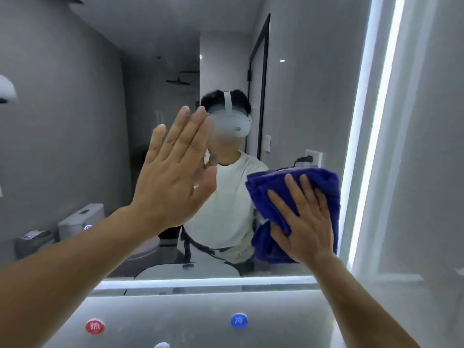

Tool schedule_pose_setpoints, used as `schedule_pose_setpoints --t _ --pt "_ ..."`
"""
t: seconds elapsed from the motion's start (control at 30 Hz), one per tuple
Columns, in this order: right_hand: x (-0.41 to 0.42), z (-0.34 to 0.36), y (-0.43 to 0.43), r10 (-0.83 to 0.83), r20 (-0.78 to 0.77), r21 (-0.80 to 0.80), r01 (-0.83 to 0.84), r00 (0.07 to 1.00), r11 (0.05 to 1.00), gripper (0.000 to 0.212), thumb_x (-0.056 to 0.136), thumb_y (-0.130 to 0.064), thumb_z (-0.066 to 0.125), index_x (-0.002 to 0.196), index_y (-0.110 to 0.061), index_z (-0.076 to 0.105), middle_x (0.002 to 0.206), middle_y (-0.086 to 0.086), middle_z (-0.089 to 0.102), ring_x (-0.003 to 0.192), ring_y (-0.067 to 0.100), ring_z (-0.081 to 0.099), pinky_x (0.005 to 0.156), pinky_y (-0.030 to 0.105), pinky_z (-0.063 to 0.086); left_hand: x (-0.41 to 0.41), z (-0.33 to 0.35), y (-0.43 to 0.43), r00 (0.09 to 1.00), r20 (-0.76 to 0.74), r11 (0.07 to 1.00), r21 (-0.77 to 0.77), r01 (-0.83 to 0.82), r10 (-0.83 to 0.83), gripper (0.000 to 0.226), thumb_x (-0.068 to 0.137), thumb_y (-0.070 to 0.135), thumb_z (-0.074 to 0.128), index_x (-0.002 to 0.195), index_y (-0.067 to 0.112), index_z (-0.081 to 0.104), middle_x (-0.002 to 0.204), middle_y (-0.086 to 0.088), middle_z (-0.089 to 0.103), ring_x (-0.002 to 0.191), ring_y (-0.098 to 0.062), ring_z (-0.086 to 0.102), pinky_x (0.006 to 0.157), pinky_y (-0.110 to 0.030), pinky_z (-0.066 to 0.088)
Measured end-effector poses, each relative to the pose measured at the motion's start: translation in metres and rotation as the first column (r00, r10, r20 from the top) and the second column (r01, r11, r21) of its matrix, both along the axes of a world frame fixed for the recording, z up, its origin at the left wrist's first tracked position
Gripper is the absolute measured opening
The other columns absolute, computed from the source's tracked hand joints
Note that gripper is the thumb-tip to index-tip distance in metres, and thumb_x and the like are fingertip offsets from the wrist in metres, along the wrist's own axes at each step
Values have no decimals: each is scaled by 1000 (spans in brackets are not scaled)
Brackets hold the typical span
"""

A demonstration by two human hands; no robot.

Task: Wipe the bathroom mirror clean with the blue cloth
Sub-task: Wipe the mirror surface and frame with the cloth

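The bathroom mirror (75,121) fills most of the view, framed by lit strips on its right and bottom edges. A folded blue cloth (273,187) lies flat against the glass near the lower right corner. My right hand (306,222) presses on the cloth with straight, spread fingers. My left hand (173,172) is held flat with its fingers straight and together, its fingertips at the glass near the middle of the mirror. It holds nothing.
A bright light strip (371,121) runs down the mirror's right edge and another (200,282) along the bottom. Below it are a red round knob (95,326) and a blue round knob (239,320). The mirror reflects a toilet (80,219) and a grey wall.
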State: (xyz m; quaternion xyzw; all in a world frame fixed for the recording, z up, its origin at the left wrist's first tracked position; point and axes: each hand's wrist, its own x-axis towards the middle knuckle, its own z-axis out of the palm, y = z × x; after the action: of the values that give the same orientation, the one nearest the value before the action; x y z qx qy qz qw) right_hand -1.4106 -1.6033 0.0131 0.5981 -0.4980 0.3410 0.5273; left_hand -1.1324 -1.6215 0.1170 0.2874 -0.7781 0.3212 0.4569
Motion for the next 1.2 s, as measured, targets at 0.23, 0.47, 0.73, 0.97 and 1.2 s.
schedule_pose_setpoints --t 0.23,0.47,0.73,0.97,1.2 --pt "8 40 2 -27 304 -108 63 952 992 60 93 -46 45 148 -22 38 159 11 27 147 38 18 119 54 11 19 25 11 1000 -14 999 -52 0 -1 66 99 41 24 154 6 17 163 -9 13 152 -25 8 119 -56 14" --pt "81 175 -23 -28 613 -125 131 790 984 64 99 -58 23 156 -30 12 165 8 9 150 38 3 117 57 4 44 50 -7 999 -24 995 -97 -33 31 66 99 43 25 154 7 19 163 -7 16 151 -23 9 119 -55 15" --pt "186 204 -51 -17 215 -52 29 976 998 68 97 -57 19 158 -28 10 166 7 2 151 34 -5 120 56 0 65 91 -25 989 -115 986 -134 -103 88 65 100 44 17 156 12 13 165 -2 8 152 -15 0 121 -47 9" --pt "190 170 -54 46 -241 96 -24 969 995 69 96 -54 39 156 -26 21 165 1 12 152 27 -4 120 53 9 73 98 -11 988 -140 985 -148 -87 66 66 99 43 24 156 12 14 165 -1 7 152 -14 0 121 -46 7" --pt "91 185 -25 -14 -316 41 29 949 999 65 95 -49 44 154 -31 25 164 1 17 152 25 8 122 48 6 54 98 -1 991 -123 986 -149 -77 59 66 98 41 23 155 8 20 164 -3 11 152 -16 4 120 -45 7"
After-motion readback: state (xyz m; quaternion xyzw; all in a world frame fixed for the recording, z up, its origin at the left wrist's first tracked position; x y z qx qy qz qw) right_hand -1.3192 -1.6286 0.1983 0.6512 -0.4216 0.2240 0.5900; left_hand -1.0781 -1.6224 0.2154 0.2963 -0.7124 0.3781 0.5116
